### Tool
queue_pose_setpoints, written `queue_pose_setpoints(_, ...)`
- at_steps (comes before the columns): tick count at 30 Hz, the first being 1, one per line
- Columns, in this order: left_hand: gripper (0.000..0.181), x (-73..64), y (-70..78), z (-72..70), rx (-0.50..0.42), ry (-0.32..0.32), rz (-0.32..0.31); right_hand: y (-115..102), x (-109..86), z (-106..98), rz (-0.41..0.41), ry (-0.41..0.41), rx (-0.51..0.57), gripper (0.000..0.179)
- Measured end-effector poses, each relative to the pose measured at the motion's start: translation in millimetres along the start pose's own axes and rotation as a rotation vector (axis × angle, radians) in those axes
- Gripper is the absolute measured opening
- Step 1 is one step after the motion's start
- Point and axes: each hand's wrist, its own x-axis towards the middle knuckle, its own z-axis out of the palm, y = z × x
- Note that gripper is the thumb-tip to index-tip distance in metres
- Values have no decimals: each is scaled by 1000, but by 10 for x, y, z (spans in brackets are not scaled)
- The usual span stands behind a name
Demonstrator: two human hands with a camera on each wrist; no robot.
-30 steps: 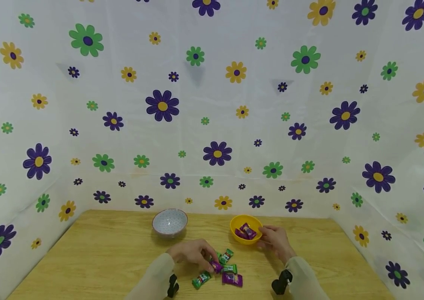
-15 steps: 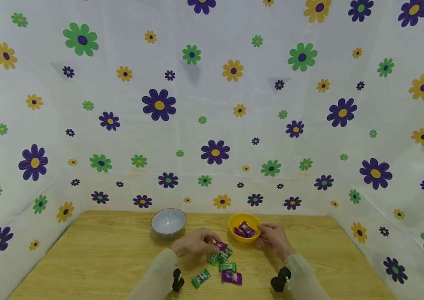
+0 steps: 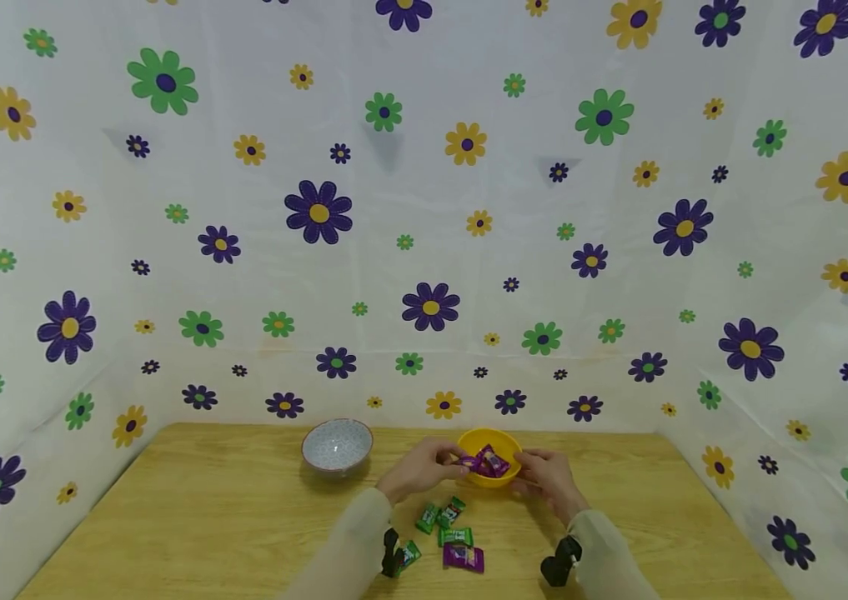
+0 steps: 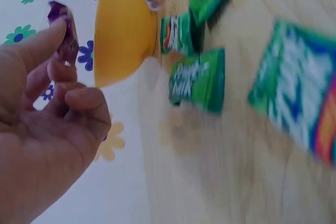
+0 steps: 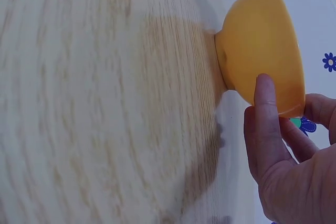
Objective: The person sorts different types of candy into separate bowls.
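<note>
My left hand point(image 3: 424, 468) pinches a purple-wrapped candy point(image 4: 69, 48) between thumb and fingers, right at the left rim of the yellow bowl point(image 3: 494, 482). Inside that bowl lie a few purple candies point(image 3: 497, 463). From the other side my right hand point(image 3: 553, 482) holds the bowl; in the right wrist view its fingers point(image 5: 266, 108) lie along the outer wall, with the thumb at the rim. Nearer me on the table are several green-wrapped candies point(image 3: 455, 537) and one purple candy point(image 3: 464, 557). The left wrist partly hides a green candy point(image 3: 410, 553).
A pale patterned bowl point(image 3: 337, 447) with a reddish rim stands at the back, left of the yellow one. The wooden table point(image 3: 206, 508) is enclosed by a white flowered cloth point(image 3: 258, 283) at the back and both sides.
My left hand has lifted the purple candy from the pile and carried it up and right to the yellow bowl. The right hand stays at the bowl.
</note>
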Motion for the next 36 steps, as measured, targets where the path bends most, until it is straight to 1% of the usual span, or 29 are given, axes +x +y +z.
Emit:
queue_pose_setpoints(3,20,38,33,74,-23,60,-15,4,3,-2,-1,1,-3,39)
queue_pose_setpoints(5,20,64,35,125,-32,89,-23,6,4,0,1,3,-3,39)
queue_pose_setpoints(8,20,99,41,196,-48,109,-33,3,-7,-2,2,0,-10,40)
queue_pose_setpoints(11,22,116,86,250,-64,124,-67,2,-20,-13,-4,-5,-11,41)
queue_pose_setpoints(13,27,125,112,275,-71,135,-92,5,-23,-14,-7,-7,-8,41)
queue_pose_setpoints(15,32,124,128,283,-78,152,-101,8,-16,-13,-9,-9,-6,41)
queue_pose_setpoints(18,34,127,100,280,-80,168,-119,8,-2,-6,-4,-7,-8,39)
queue_pose_setpoints(21,32,129,45,253,-79,178,-114,1,5,-10,-3,-8,-5,39)
queue_pose_setpoints(23,30,120,9,225,-71,185,-92,-3,3,-12,0,-7,-3,39)
queue_pose_setpoints(27,28,93,-33,173,-44,186,-44,-3,4,-14,6,-1,3,39)
queue_pose_setpoints(30,25,57,-35,142,-31,169,-43,-8,4,-11,10,2,4,39)
queue_pose_setpoints(33,20,3,-23,113,-27,139,-43,-14,5,-6,16,5,-3,40)
queue_pose_setpoints(36,17,-72,-10,95,-23,79,-36,-13,8,-2,22,8,-6,41)
